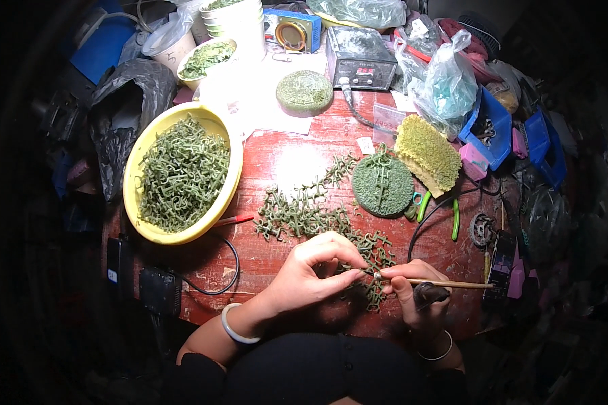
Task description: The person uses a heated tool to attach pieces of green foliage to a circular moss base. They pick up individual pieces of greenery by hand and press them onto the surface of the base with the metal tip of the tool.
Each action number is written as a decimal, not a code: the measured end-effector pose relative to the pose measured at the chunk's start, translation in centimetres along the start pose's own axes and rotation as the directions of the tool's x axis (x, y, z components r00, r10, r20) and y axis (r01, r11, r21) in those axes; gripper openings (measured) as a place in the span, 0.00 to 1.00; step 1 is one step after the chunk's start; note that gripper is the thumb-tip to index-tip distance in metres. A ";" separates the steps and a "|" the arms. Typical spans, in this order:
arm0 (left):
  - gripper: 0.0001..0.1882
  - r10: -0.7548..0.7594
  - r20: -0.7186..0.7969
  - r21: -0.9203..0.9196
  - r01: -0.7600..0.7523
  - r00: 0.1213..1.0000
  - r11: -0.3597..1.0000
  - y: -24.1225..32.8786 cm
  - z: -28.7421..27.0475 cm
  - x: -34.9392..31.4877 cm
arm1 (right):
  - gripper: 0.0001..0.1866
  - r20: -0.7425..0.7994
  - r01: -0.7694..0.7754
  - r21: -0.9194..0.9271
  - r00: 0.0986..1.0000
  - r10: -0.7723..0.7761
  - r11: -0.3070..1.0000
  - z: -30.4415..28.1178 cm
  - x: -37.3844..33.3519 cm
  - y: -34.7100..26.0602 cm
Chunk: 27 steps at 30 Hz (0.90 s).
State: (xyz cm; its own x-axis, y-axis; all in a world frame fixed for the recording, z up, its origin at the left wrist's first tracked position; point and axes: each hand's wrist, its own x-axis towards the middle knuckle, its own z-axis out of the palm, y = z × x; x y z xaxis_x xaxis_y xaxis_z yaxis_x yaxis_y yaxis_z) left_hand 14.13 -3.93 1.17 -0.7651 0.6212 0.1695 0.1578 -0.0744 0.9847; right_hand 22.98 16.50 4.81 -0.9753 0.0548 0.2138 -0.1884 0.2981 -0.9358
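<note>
My left hand (314, 266) comes in from the lower left, its thumb and fingertips pinched on a small dark green piece (367, 271). Close to those fingertips, my right hand (419, 287) grips a slim wooden-handled tool (471, 285) with a shiny metal part at its left end. The tool's tip meets the piece or lies just beside it; I cannot tell which. A dark object (429, 294) also shows at my right palm, its kind unclear. Beneath and beyond both hands spreads a pile of small, curly green pieces (304, 219). A round green textured pad (383, 189) with a row of pieces on it lies farther off.
A yellow bowl (236, 172) full of green pieces stands at left. Behind are a pale green disc (305, 92) and a black control box (361, 61) with a cable. A yellow-green sponge-like block (429, 152), green-handled pliers (455, 219) and blue bins (491, 128) sit at right.
</note>
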 end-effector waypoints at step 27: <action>0.07 -0.011 -0.002 -0.013 0.011 1.000 1.000 -0.3 0.1 0.0 | 0.05 0.002 -0.104 0.103 0.995 0.104 0.989 -0.2 -0.2 -0.2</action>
State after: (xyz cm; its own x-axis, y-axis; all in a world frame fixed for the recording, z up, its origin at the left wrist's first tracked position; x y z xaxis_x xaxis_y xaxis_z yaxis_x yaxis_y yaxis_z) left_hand 14.11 -3.85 0.91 -0.7682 0.6203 0.1586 0.1411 -0.0775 0.9870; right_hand 23.28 16.56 5.03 -0.9898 0.0842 0.1146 -0.0968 0.1912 -0.9768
